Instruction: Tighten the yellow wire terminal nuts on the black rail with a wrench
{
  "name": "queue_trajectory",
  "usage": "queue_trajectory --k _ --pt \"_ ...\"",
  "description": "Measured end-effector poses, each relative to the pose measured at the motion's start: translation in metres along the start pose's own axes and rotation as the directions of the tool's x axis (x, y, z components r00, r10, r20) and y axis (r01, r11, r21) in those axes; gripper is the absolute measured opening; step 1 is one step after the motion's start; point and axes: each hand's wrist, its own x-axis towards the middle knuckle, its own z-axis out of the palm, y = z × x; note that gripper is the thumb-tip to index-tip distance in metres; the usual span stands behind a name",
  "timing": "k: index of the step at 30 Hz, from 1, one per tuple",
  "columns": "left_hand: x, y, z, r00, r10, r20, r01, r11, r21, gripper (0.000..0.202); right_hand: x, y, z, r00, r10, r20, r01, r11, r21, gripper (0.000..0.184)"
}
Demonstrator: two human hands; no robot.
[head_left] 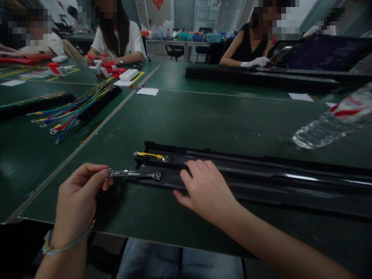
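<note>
My left hand (80, 193) pinches the handle end of a small metal wrench (134, 174). The wrench's ring end sits on a bolt at the left end of a long black rail (261, 178) lying across the green table (188, 116). My right hand (205, 186) rests palm down on the rail just right of the wrench, fingers curled over its top, pressing on it. A short yellow wire with ring terminals (151, 155) is fastened at the rail's left end, just behind the wrench.
A clear plastic water bottle (328, 124) lies at the right. Black rails with bundles of coloured wires (72, 108) lie on the left table. Other people sit at the far side with red and white parts (110, 69) and another black rail (261, 77). Paper slips (147, 91) lie about.
</note>
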Motion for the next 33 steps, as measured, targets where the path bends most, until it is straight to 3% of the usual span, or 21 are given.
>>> queue_trajectory --k 8,18,24,28,33 --pt "0.0010 -0.0033 0.0006 1.000 -0.002 0.012 0.002 1.000 0.002 0.022 0.0004 0.0011 0.0009 1.000 0.001 0.000 -0.001 1.000 0.006 0.027" --pt "0.0016 -0.0034 -0.0035 0.978 -0.028 0.208 0.009 0.996 0.091 0.048 0.0002 -0.0002 0.0006 1.000 0.007 0.003 -0.007 1.000 0.002 0.028" --pt "0.0015 -0.0013 -0.0027 0.962 -0.043 0.271 0.000 0.987 0.158 0.058 -0.0002 0.0003 0.0001 1.000 0.004 -0.004 -0.004 1.000 0.001 0.027" --pt "0.0016 -0.0014 -0.0018 0.959 -0.040 0.282 -0.009 0.985 0.171 0.058 0.0001 0.0002 -0.0003 1.000 0.007 0.005 -0.007 1.000 0.000 0.027" --pt "0.0025 -0.0047 -0.0034 0.978 -0.019 0.206 -0.013 0.988 0.154 0.044 0.0000 0.0002 -0.0005 1.000 0.009 0.002 -0.009 1.000 0.002 0.027"
